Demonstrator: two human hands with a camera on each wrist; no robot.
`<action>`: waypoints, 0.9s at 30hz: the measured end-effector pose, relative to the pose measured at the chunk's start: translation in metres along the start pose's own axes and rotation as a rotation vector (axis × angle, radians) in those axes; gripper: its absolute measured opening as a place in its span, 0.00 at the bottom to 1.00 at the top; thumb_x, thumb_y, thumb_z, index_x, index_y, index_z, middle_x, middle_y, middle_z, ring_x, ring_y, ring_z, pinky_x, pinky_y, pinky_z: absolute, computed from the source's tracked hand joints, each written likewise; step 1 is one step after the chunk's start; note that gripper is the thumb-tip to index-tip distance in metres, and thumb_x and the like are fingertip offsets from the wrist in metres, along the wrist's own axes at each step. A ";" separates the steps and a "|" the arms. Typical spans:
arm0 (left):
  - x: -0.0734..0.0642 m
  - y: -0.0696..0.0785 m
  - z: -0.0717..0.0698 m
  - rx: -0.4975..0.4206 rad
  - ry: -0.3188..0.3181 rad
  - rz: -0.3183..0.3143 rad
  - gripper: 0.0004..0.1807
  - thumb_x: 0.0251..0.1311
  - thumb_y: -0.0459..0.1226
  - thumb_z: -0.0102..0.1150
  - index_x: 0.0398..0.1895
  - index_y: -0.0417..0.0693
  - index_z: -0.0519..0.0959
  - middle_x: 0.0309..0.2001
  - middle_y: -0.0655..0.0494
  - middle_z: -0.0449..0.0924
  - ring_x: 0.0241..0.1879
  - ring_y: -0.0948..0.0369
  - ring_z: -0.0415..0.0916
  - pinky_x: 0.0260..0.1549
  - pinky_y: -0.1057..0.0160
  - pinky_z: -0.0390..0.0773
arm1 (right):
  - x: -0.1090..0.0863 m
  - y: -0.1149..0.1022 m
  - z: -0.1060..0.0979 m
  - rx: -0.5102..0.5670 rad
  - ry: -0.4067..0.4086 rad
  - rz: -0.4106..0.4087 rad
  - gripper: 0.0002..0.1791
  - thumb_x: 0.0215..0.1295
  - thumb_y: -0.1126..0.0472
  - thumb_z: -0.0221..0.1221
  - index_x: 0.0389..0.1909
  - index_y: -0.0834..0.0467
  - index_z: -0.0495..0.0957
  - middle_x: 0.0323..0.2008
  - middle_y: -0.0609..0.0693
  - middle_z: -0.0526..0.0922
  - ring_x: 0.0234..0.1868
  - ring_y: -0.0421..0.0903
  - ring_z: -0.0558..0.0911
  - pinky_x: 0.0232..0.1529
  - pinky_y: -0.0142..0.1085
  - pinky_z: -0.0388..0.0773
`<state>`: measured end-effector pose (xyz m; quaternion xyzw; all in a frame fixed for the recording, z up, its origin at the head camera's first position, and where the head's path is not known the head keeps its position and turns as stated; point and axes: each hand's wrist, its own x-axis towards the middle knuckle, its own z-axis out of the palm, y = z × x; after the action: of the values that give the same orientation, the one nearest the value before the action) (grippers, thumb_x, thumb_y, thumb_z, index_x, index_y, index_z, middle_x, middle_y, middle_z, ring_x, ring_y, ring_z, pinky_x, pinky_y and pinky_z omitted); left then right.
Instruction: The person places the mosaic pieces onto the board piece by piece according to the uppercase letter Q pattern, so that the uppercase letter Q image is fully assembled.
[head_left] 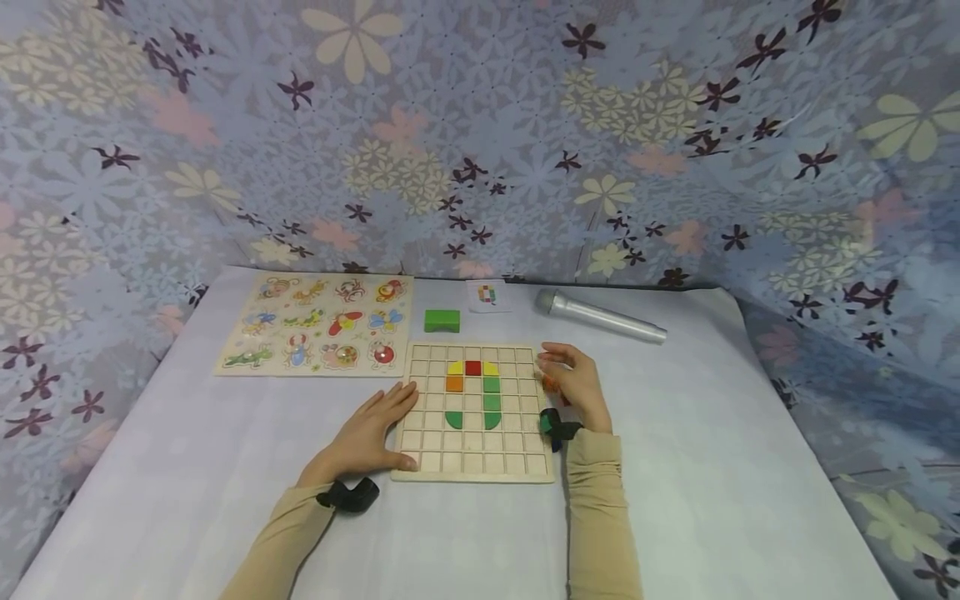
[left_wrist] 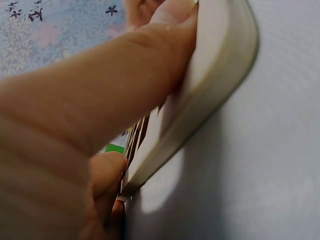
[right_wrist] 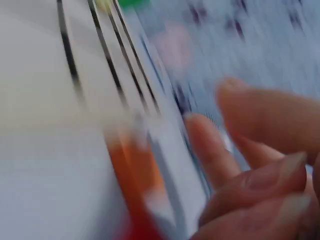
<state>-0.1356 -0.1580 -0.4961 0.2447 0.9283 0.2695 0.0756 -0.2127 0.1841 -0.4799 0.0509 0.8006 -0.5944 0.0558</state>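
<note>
The left hand [head_left: 369,431] lay spread on the left edge of the board [head_left: 472,477]; the right hand [head_left: 579,390], fingers loosely bent, was near an orange piece [right_wrist: 141,169] beside the right edge.

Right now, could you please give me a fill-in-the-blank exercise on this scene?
On the board, the square between two yellow pieces is coloured ____.
The person's ____ hand rests on the board's edge.
In the head view, the microphone lies to the ____ of the picture card.
Missing words: red; left; right
</note>
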 end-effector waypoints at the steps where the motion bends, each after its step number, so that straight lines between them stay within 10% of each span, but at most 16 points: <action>1: 0.000 0.000 0.000 0.001 0.000 -0.001 0.60 0.39 0.56 0.74 0.73 0.38 0.57 0.76 0.46 0.52 0.76 0.47 0.47 0.74 0.44 0.48 | -0.001 0.004 -0.009 -0.014 -0.007 0.024 0.23 0.65 0.64 0.60 0.61 0.60 0.74 0.56 0.63 0.80 0.22 0.28 0.72 0.23 0.23 0.68; 10: -0.001 -0.003 -0.001 0.000 -0.001 -0.012 0.60 0.39 0.56 0.74 0.73 0.39 0.57 0.77 0.47 0.51 0.77 0.47 0.46 0.74 0.44 0.46 | -0.002 0.017 -0.028 -0.086 -0.130 0.056 0.31 0.57 0.70 0.65 0.63 0.64 0.71 0.57 0.66 0.77 0.31 0.35 0.81 0.33 0.27 0.82; 27: 0.000 0.001 0.001 0.003 0.002 -0.001 0.60 0.39 0.56 0.75 0.73 0.38 0.58 0.76 0.46 0.52 0.76 0.47 0.47 0.74 0.44 0.48 | 0.000 0.012 -0.012 -0.291 0.092 0.015 0.15 0.63 0.62 0.61 0.49 0.63 0.80 0.45 0.62 0.84 0.33 0.44 0.79 0.28 0.27 0.73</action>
<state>-0.1347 -0.1571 -0.4960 0.2442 0.9289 0.2683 0.0743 -0.2116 0.1986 -0.4880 0.0754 0.8796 -0.4687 0.0303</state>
